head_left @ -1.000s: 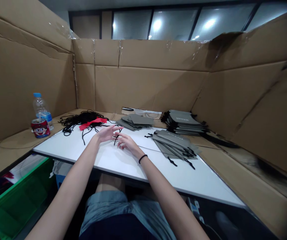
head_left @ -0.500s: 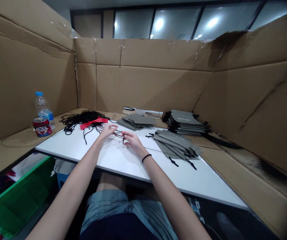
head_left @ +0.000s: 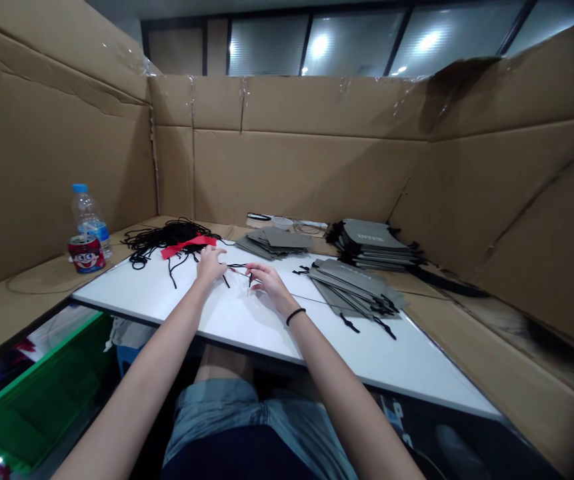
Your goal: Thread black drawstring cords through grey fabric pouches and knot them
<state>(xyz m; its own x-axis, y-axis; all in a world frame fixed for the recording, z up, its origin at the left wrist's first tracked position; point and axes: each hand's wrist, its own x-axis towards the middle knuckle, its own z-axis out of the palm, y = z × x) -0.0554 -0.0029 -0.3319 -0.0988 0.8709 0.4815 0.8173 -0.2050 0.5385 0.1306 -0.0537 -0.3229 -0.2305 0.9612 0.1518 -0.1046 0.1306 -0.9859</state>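
Note:
A thin black cord [head_left: 237, 266] stretches between my two hands, just above the white tabletop [head_left: 167, 304]. My left hand [head_left: 211, 264] is closed on one side of it, and a loose end hangs by its fingertips. Between thumb and fingers, my right hand [head_left: 267, 279] pinches the other side, with a short end pointing down. A black band circles my right wrist. Left of my left hand lies a heap of black cords [head_left: 167, 235] with a red strip [head_left: 188, 245] across it. Grey drawstring pouches [head_left: 354, 285] lie fanned out to the right of my right hand.
Flat grey pieces [head_left: 273, 241] lie behind my hands. A stack of grey pouches [head_left: 374, 243] stands at the back right. A drink can [head_left: 86, 255] and a plastic bottle [head_left: 89, 217] stand at the left. Cardboard walls [head_left: 291, 167] surround the table; a green bin [head_left: 47, 387] sits lower left.
My left hand has turned and drawn slightly left and down, its fingers more curled. A cord end now shows hanging beside it. My right hand has barely moved.

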